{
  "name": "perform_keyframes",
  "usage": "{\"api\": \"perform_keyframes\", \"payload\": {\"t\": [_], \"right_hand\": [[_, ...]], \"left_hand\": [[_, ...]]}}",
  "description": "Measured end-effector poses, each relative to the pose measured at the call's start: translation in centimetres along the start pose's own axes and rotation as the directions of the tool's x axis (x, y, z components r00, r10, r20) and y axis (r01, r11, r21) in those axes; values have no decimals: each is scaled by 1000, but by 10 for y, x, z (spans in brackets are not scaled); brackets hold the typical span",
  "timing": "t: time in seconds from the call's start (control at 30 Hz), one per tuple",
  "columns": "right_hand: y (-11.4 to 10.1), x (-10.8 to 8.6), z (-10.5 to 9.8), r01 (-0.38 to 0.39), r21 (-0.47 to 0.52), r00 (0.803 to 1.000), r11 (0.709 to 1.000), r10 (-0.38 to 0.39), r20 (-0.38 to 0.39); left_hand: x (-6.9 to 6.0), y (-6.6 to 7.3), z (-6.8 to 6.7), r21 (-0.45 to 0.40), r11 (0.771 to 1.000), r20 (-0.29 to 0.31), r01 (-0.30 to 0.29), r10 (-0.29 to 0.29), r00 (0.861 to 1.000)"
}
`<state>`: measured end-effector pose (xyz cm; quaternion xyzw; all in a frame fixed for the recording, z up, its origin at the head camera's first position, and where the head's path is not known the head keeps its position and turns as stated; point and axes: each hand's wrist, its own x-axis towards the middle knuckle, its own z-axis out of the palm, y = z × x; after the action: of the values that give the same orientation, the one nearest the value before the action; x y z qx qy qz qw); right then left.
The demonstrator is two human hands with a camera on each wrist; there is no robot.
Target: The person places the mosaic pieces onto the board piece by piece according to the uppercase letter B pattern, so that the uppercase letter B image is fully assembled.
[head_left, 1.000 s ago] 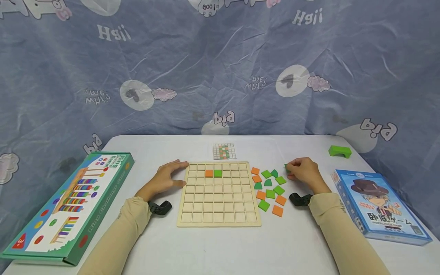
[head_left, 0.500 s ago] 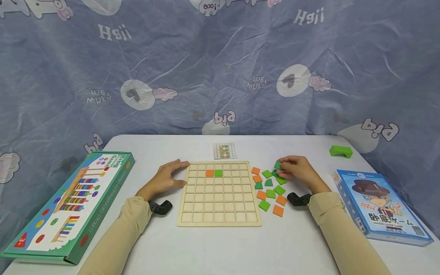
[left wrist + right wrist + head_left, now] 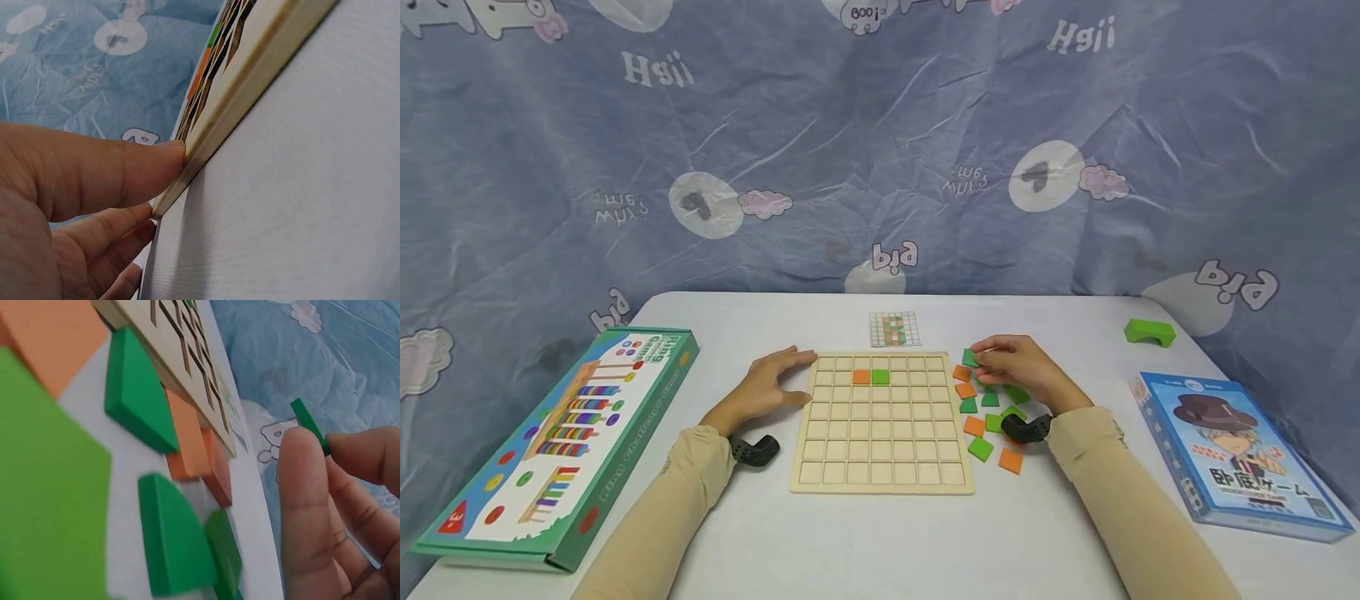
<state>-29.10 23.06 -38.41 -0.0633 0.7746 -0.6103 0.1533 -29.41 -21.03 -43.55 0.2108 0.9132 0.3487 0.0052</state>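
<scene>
My left hand rests at the left side of a wooden grid board. Its thumb and fingertips touch the board's edge, fingers fairly straight, as the left wrist view also shows. One orange square tile and one light green square tile lie side by side in the second row. Between thumb and index finger, my right hand pinches a dark green tile, held above the table near the board's upper right corner. Under and beside that hand lie loose orange tiles, light green tiles and dark green rounded tiles.
A small printed pattern card lies behind the board. At the left is a long green game box; at the right a blue game box, with a green arch block behind it. A patterned cloth hangs behind the table.
My right hand has moved left with the dark green tile, from the far side of the loose tiles to near the board's upper right corner. The left hand stays at the board's edge.
</scene>
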Motion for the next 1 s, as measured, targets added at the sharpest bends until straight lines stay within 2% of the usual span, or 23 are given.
{"api": "perform_keyframes", "payload": {"t": [0.27,0.57,1.0], "right_hand": [[0,17,20,29,-17,997,999,-28,77],[-6,32,45,11,-18,994,1000,-9,110],[-18,50,73,-77,-59,987,995,85,139]], "left_hand": [[0,1,0,-9,1000,-2,-10,10,1000],[0,1,-1,-8,1000,-3,-9,9,1000],[0,1,0,12,1000,1,-9,9,1000]]}}
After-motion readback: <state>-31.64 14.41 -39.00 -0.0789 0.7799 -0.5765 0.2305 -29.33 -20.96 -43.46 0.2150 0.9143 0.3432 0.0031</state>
